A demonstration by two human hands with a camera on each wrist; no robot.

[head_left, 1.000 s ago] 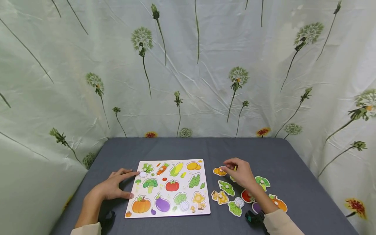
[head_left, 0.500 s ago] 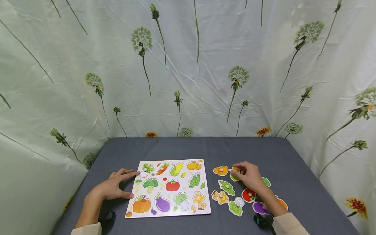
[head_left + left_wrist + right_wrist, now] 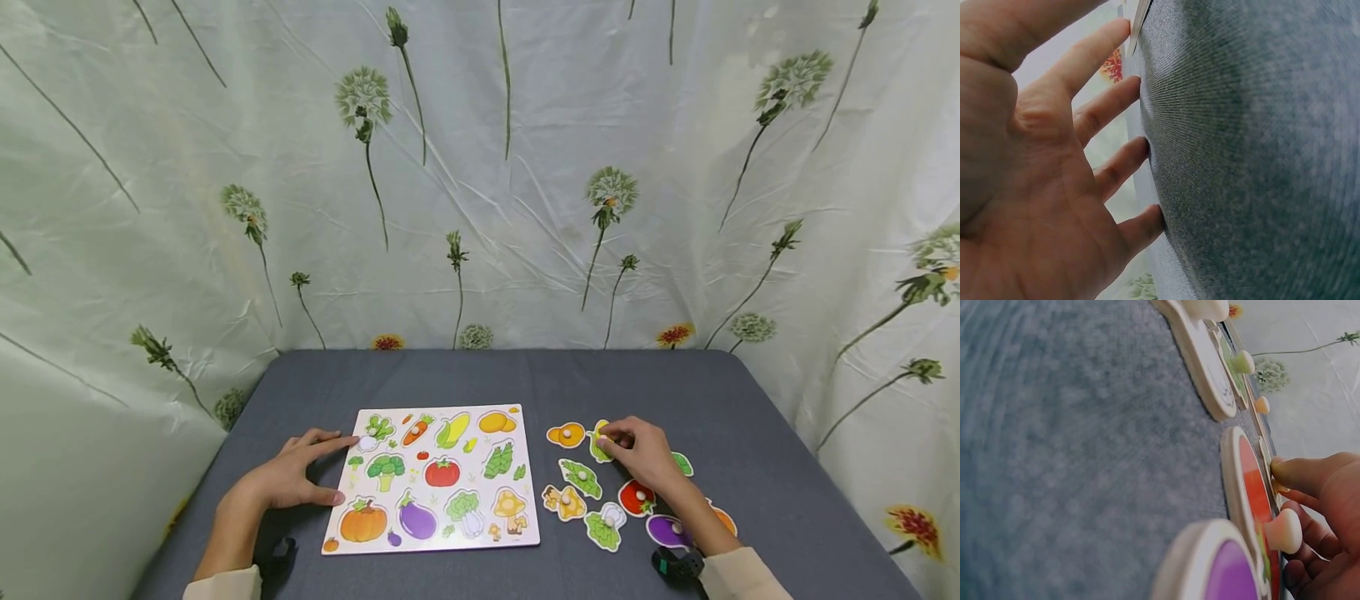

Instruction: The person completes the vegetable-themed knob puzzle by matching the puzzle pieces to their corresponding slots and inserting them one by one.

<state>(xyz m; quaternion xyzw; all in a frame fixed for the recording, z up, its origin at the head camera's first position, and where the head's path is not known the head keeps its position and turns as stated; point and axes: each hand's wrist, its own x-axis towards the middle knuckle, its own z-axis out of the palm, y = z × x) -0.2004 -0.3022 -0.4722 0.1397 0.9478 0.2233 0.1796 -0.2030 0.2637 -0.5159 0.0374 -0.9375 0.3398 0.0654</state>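
Note:
My right hand (image 3: 639, 450) pinches the yellow-and-green corn puzzle piece (image 3: 600, 442) at its knob, right of the board. In the right wrist view, thumb and fingertips meet at the piece, behind the tomato piece (image 3: 1254, 487). My left hand (image 3: 288, 473) lies spread at the left edge of the white vegetable puzzle board (image 3: 408, 546), index fingertip and thumb at its rim. The left wrist view shows the left hand (image 3: 1054, 162) with its other fingertips on the grey cloth. A carrot piece (image 3: 417, 430) with a knob sits in the board.
Around the right hand lie an orange-coloured piece (image 3: 566, 434), a pea piece (image 3: 580, 478), a mushroom piece (image 3: 564, 503), a bok choy piece (image 3: 604, 528) and an eggplant piece (image 3: 666, 531). The right forearm partly hides a broccoli piece (image 3: 682, 463) and a pumpkin piece (image 3: 723, 521).
My right hand has shifted to the right, away from the orange-coloured piece, and its fingers have closed on the corn piece's knob. The left hand has stayed at the board.

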